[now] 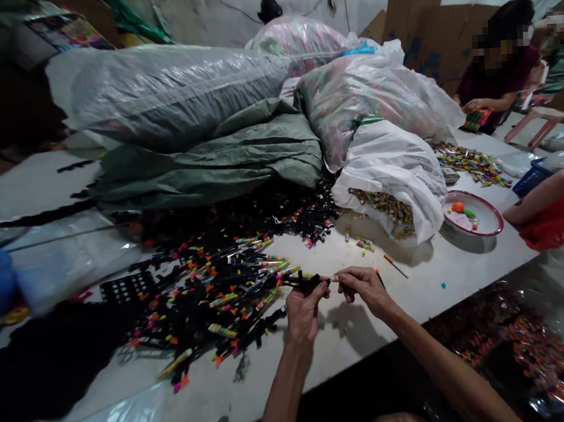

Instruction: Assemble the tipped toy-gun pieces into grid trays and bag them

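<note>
My left hand (303, 310) is closed around a small black toy gun (301, 280), which lies level above the white table. At the gun's right end my right hand (367, 288) pinches a small, brightly coloured piece (334, 278); its exact kind is too small to tell, and whether it touches the gun is unclear. Just left of my hands spreads a heap of black toy guns (249, 302), many with colourful tubes and orange, pink or yellow tips. Several loose patterned tubes (364, 244) lie beyond my right hand, near a thin brown stick (395, 266).
A white sack (393, 156) spills patterned tubes behind my hands. Large stuffed bags (174, 93) cover the table's back. At right stand an enamel basin (495, 223) and a tube pile (475, 164); another person (498, 83) works beyond. Bagged colourful pieces (534, 348) sit below the table edge.
</note>
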Tool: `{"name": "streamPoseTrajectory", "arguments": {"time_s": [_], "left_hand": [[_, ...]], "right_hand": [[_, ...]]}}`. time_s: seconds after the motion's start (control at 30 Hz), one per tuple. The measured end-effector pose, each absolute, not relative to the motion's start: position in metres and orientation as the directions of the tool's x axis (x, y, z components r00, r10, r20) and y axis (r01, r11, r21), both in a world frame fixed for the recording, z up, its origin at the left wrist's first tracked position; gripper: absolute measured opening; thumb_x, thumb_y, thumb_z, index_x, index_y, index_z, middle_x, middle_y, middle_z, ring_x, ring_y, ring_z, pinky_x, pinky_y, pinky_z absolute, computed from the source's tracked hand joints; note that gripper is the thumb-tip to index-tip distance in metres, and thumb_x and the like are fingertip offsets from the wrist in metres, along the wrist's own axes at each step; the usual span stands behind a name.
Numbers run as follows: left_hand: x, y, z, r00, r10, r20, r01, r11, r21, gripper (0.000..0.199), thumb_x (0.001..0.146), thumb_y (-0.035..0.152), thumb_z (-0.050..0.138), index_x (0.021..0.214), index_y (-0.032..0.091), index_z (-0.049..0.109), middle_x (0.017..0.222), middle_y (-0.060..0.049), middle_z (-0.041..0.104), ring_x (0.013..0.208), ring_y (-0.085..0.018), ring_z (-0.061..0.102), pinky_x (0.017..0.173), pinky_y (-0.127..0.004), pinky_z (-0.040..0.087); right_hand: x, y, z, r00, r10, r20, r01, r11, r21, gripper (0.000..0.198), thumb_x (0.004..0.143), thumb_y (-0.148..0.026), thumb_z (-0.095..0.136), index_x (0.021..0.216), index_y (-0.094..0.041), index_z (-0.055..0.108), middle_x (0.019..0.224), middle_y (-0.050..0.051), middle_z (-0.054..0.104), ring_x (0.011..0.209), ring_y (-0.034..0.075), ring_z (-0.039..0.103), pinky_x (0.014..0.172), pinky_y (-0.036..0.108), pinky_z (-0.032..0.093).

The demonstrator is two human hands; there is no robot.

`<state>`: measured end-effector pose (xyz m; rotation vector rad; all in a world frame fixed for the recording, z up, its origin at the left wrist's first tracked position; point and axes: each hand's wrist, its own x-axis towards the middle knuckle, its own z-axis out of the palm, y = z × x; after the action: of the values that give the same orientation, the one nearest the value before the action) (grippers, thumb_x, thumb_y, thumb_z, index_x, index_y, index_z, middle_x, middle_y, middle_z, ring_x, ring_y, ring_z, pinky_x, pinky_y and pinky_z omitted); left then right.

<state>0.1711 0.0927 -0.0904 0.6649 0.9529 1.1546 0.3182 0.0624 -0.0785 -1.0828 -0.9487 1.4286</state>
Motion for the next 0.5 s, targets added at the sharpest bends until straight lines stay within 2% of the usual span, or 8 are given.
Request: {"name": "streamPoseTrajectory", "arguments": {"time_s": [0.17,0.3,0.43,0.5], "left_hand": [[0.168,0.090,-0.087,0.095,0.958,-0.270,-0.487,0.281,0.827,0.028,0.055,0.018,0.080,0.078,0.014,0.065,0.069,0.001,0.065,0.056,-0.008,0.054,0.055,-0.022,0.043],[0.171,0.088,-0.088,0.051,0.948,-0.314,-0.511,0.294,0.808,0.031,0.052,0.019,0.081,0.077,0.014,0.064,0.069,0.002,0.063,0.054,-0.006,0.051,0.052,-0.019,0.040],[0.163,0.095,-0.087,-0.010,0.950,-0.312,-0.455,0.273,0.847,0.037,0.050,0.022,0.082,0.080,0.013,0.062,0.072,0.000,0.063,0.054,-0.006,0.051,0.051,-0.019,0.041],[0.145,0.101,-0.084,-0.137,0.957,-0.256,-0.375,0.189,0.908,0.038,0.054,0.026,0.081,0.083,0.013,0.061,0.076,0.000,0.063,0.058,-0.008,0.053,0.055,-0.020,0.044]], "right_hand": [[0.315,0.059,-0.072,-0.040,0.997,-0.070,-0.082,-0.073,-0.994,0.037,0.084,-0.047,0.056,0.091,-0.014,0.071,0.060,-0.002,0.053,0.044,0.005,0.043,0.043,0.018,0.033],[0.308,0.056,-0.071,-0.103,0.993,-0.048,0.089,-0.039,-0.995,0.040,0.087,-0.048,0.050,0.083,-0.015,0.071,0.054,-0.004,0.048,0.045,0.005,0.037,0.044,0.018,0.029],[0.303,0.065,-0.076,-0.224,0.974,-0.021,0.220,0.030,-0.975,0.042,0.092,-0.046,0.042,0.082,-0.015,0.069,0.058,-0.003,0.052,0.048,0.007,0.042,0.049,0.019,0.033],[0.313,0.079,-0.078,-0.272,0.962,0.008,0.323,0.099,-0.941,0.038,0.093,-0.043,0.042,0.091,-0.016,0.068,0.069,0.000,0.059,0.054,0.008,0.050,0.054,0.019,0.037]]}}
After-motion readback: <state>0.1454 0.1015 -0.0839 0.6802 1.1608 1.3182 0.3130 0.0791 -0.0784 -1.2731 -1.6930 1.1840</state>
